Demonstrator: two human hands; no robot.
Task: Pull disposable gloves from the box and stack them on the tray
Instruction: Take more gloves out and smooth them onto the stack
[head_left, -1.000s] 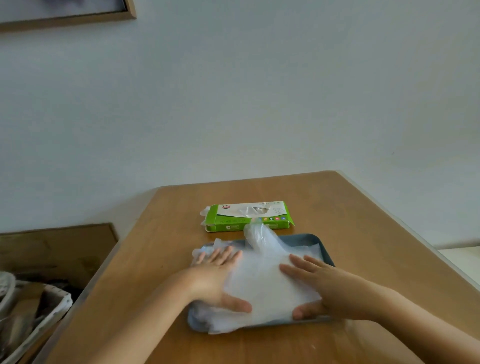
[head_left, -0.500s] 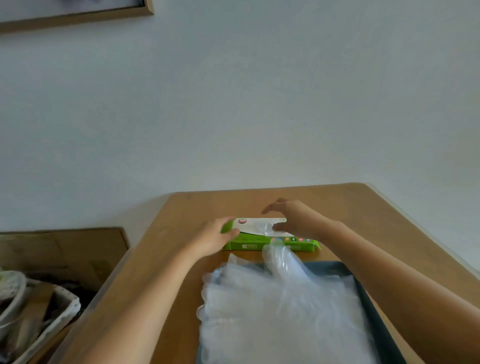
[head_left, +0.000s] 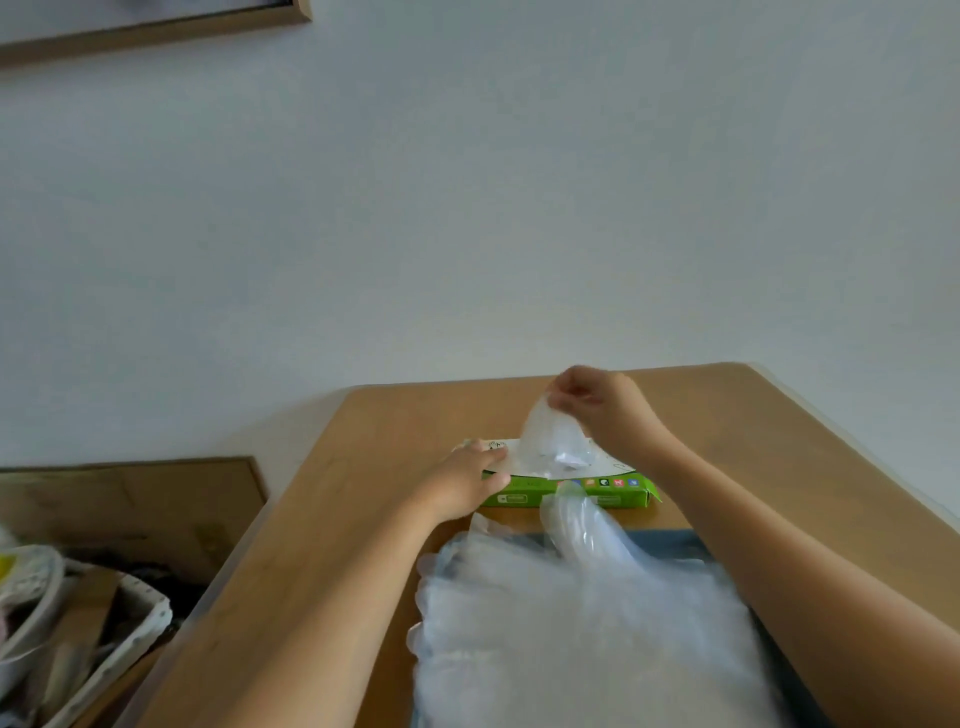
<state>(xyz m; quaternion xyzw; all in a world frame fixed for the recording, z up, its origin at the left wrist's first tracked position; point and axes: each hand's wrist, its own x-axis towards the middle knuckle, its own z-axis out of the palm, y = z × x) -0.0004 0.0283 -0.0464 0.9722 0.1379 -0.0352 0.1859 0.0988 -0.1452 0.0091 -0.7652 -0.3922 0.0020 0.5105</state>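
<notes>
on the table, the left hand grips the box at its end; the right hand pinches a glove half out of it. the pile lies on the tray just beside.

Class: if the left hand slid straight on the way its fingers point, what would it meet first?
Likely the glove sticking out of the box, pinched by the right hand: the left hand points along the box top towards it; depth is unclear.
</notes>
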